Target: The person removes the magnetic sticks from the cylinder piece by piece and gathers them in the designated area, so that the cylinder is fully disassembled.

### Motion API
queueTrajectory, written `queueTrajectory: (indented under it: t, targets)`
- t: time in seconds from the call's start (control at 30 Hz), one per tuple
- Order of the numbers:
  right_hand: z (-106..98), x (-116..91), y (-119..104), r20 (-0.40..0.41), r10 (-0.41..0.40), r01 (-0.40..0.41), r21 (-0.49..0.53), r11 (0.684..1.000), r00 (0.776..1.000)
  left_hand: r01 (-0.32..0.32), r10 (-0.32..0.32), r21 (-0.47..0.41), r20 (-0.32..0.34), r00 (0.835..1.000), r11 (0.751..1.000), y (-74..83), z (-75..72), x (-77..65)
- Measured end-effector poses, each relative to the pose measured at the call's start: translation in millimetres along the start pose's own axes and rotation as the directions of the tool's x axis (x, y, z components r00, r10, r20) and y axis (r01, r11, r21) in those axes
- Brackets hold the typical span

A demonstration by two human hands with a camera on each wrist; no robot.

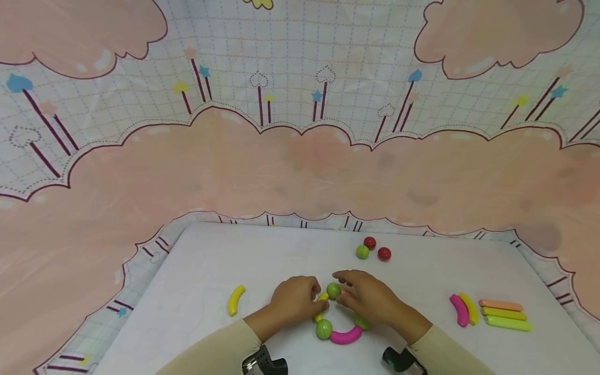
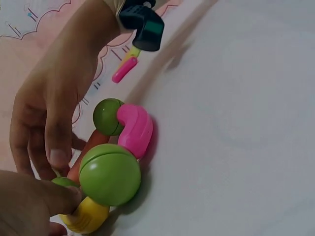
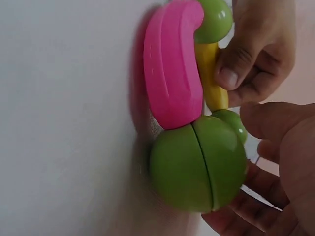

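A loop of magnetic-looking toy balls and rods lies between both hands. My left hand (image 1: 295, 298) pinches a yellow curved rod (image 2: 87, 217) on the loop's left side, its thumb along the rod. Green balls sit at the loop's corners: the far ball (image 1: 334, 290), the near ball (image 1: 324, 329) and the right ball (image 1: 362, 322), the last partly hidden. A pink curved rod (image 1: 346, 336) joins the two nearer balls. In the left wrist view, an orange-red rod (image 2: 91, 147) closes the right side. My right hand (image 1: 370, 298) spreads loosely around the far ball.
Farther back lie a loose green ball (image 1: 362, 252) and two red balls, one red ball (image 1: 384, 254) rightmost. A yellow curved rod (image 1: 236, 300) lies at left. At right rest a pink curved rod (image 1: 460, 310), another yellow curved rod (image 1: 469, 308) and straight rods (image 1: 507, 314).
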State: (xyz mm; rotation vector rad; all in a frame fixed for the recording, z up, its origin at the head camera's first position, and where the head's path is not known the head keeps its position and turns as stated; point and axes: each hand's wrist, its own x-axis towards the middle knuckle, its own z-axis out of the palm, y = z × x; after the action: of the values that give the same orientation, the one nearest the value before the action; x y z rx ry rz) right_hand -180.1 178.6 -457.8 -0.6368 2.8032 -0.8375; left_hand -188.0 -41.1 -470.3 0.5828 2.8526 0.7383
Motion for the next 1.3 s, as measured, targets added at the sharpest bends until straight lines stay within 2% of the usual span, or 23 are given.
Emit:
queueTrajectory:
  t: [0.13, 0.27, 0.53, 0.67, 0.77, 0.87, 1.0, 1.1, 1.2, 1.3]
  targets:
    - [6, 13, 4, 0.046, -0.065, 0.066, -0.010, 0.998, 0.997, 0.018, -0.017, 0.009, -0.039, 0.999, 1.000, 2.4, 4.0, 1.8]
    - [10, 18, 2, 0.038, -0.080, 0.082, -0.047, 0.996, 0.996, 0.025, -0.025, -0.003, -0.056, 0.998, 1.000, 3.8, 6.5, 3.0]
    - [9, 17, -2, 0.034, -0.014, 0.016, -0.042, 0.999, 0.999, 0.032, -0.034, -0.032, -0.064, 0.997, 0.999, 5.0, 7.3, 2.6]
    - [8, 15, -1, 0.029, 0.018, -0.017, -0.028, 0.999, 0.999, 0.059, -0.062, -0.043, -0.070, 0.996, 0.997, 5.6, 7.3, 0.6]
    - [7, 13, 0, 0.032, 0.025, -0.025, -0.018, 1.000, 0.999, 0.079, -0.081, -0.035, -0.073, 0.994, 0.996, 6.3, 6.3, -1.0]
    - [6, 12, 0, 0.051, 0.016, -0.016, -0.011, 1.000, 0.999, 0.070, -0.071, -0.012, -0.069, 0.995, 0.997, 5.3, 5.7, -2.6]
    - [3, 7, -4, 0.032, 0.008, -0.007, -0.044, 0.999, 0.999, 0.004, -0.004, -0.016, -0.038, 0.999, 1.000, -1.8, 6.0, -4.8]
    - [2, -3, -13, -0.040, 0.021, -0.024, -0.069, 0.997, 0.999, -0.102, 0.101, -0.031, -0.011, 0.995, 0.994, -11.3, 3.7, -8.5]
    - [4, -16, -25, -0.109, -0.016, 0.008, -0.076, 0.997, 0.994, -0.228, 0.229, -0.022, 0.027, 0.973, 0.973, -21.5, -2.0, -13.4]
    - [10, -27, -37, -0.105, -0.090, 0.081, -0.087, 0.993, 0.990, -0.344, 0.343, 0.004, 0.081, 0.936, 0.939, -29.6, -7.8, -18.0]
